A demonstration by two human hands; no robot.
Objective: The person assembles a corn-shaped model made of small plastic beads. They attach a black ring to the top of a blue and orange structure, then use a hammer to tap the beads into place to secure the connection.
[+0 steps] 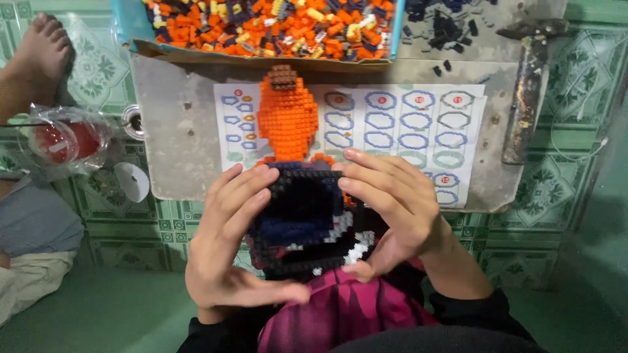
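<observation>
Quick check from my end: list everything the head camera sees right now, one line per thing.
block model: one, black with blue and white, held between both hands
orange block figure: one, orange with brown top, on the sheet
instruction sheet: one, white with blue outlines, on the board
grey board: one, on the green tiled floor
tray of loose blocks: one, mostly orange, top edge
dark loose blocks: a pile, upper right
hammer: one, rusty, right of the sheet
plastic bag: one, clear with red inside, left
another person's foot: one, top left
left hand: on the model's left side
right hand: on its right side
</observation>
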